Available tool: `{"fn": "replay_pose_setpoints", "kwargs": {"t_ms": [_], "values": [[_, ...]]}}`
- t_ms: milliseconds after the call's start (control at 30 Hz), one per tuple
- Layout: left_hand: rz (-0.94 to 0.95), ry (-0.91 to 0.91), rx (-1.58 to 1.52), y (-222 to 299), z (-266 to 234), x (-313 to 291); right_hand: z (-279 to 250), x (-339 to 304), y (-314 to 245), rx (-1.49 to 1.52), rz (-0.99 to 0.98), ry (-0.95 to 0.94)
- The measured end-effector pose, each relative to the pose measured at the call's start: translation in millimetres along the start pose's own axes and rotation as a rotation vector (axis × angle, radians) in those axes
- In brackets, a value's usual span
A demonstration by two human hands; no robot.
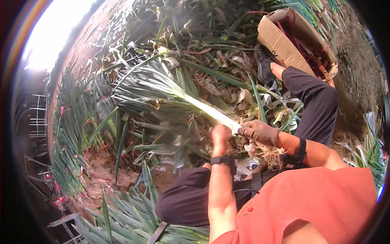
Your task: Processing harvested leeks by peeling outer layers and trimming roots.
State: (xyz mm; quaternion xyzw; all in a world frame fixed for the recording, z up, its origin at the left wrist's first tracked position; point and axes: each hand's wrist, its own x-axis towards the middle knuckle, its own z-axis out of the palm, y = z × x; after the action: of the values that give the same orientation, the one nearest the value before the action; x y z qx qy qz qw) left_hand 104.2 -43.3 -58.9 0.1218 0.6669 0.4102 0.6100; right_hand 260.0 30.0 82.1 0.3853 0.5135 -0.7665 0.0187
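Note:
My right hand (262, 132), in a brownish work glove, is closed round the lower end of a leek (207, 110). The leek's pale stalk slants up and left from the glove, and its green leaves fan out at the upper left. Tangled roots (273, 156) hang just below the glove. Beside the stalk's lower end is my left hand (220, 134), smeared by motion; its fingers cannot be made out. Whether it touches the stalk is unclear. Loose peeled leaves (243, 99) lie on the ground around both hands.
A cardboard box (280, 44) holding red strips stands at the upper right, next to my shoe (265, 65). More leeks lie in piles at the left (71, 134) and lower left (130, 211). Metal racks (38, 112) stand at the far left.

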Motion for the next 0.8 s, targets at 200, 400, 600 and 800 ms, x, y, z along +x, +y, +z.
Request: {"fn": "replay_pose_setpoints", "kwargs": {"t_ms": [200,400,600,800], "values": [[0.282,0.158,-0.798,72.7,-0.7,-24.0,5.4,-13.1,-10.6,-0.138,0.078,0.057],[0.262,0.363,-0.758,92.6,-29.0,-5.6,23.6,-26.3,-21.1,-0.03,0.156,-0.002],[0.238,0.387,-0.821,92.4,-64.5,14.5,15.7,-33.8,-14.4,-0.5,0.031,0.089],[0.175,0.348,-0.947,90.3,-65.3,19.6,11.3,-37.4,-10.9,-1.061,-0.227,0.226]]}}
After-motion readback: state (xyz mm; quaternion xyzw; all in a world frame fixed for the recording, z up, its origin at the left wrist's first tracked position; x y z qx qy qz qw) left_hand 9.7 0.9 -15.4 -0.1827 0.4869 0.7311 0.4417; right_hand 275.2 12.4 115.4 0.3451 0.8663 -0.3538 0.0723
